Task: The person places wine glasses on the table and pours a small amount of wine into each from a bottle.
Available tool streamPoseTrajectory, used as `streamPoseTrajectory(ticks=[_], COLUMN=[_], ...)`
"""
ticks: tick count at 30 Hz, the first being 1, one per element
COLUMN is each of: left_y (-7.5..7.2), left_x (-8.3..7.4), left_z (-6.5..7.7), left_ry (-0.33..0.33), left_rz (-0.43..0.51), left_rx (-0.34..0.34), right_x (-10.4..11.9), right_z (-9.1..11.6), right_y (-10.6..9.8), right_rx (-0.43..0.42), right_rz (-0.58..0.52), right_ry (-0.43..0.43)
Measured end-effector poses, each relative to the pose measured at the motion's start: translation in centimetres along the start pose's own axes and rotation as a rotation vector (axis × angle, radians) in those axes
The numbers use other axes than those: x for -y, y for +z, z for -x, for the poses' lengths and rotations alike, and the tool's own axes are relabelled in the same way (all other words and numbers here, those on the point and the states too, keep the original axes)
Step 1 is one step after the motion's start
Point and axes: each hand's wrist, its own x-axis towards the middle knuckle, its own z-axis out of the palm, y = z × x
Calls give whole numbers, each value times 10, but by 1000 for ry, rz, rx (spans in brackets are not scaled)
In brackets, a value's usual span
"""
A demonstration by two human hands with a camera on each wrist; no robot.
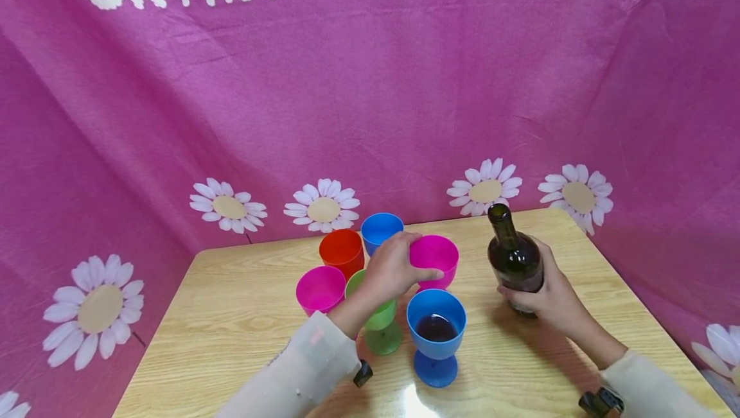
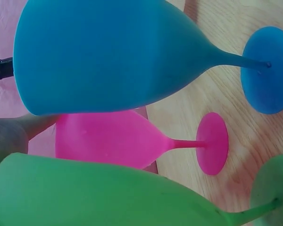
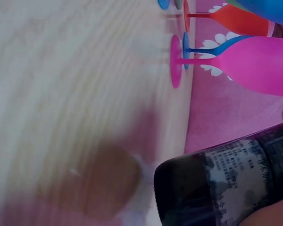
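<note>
Left hand (image 1: 390,270) grips pink cup (image 1: 435,257), right hand (image 1: 549,296) holds bottle (image 1: 513,256); filled blue cup (image 1: 436,343) near left fingers could spill if bumped.

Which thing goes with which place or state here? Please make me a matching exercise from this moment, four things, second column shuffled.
Things:
1. bottle
2. front blue cup
3. red cup
4. left hand

Places and states:
A. stands just beyond the leftmost pink cup
B. grips the rightmost pink cup
C. is held in the right hand
D. has dark liquid in it

Pairs: 1-C, 2-D, 3-A, 4-B
</note>
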Motion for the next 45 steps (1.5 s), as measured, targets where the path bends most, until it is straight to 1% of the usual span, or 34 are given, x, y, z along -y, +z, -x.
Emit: streamPoseTrajectory(ticks=[6,11,14,19,25,30,33,40,45], left_y=[0,0,0,0,0,0,0,-1,0], left_x=[2,2,2,1,2,2,2,2,2], left_z=[-2,-2,-1,0,0,-1,-1,0,0], left_ry=[2,-7,-8,-13,-4,-3,-2,19,30], left_rz=[1,11,10,-9,-3,-5,-12,-37,-45], left_rx=[3,5,2,2,4,4,6,5,3], right_x=[4,2,3,3,5,10,13,17,19], right_z=[-9,-13,-16,-18,-22,-21,-20,-21,-22], right_y=[-10,-17,-20,-25,-31,-34,-36,-39,-42], right_rx=[-22,-57,-76,-74,-83,-63,-38,-22,0], right_rz=[145,197,236,323,470,568,616,710,759], right_ry=[-89,-153,-211,-284,-307,-277,-261,-303,-294])
